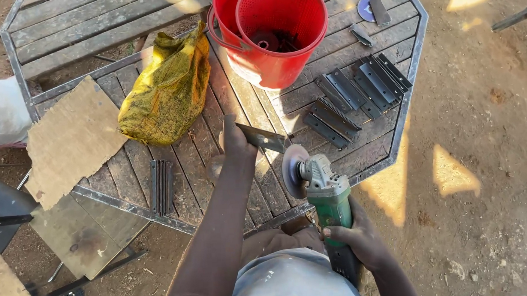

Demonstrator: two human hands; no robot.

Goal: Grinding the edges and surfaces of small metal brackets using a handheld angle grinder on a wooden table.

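Green and grey, the angle grinder (pixel 323 193) sits in the right hand (pixel 355 236), fingers wrapped tight round its body, disc (pixel 293 170) turned towards the table's near edge. Reaching forward with a straight arm, the left hand (pixel 234 140) pinches a flat metal strip (pixel 263 138) at one end, pressing it onto the wooden table (pixel 126 173). That strip pokes out rightwards, just beyond the disc. Behind stand a red bucket (pixel 259 64), a yellow sack (pixel 167 90) and more metal strips (pixel 357 95).
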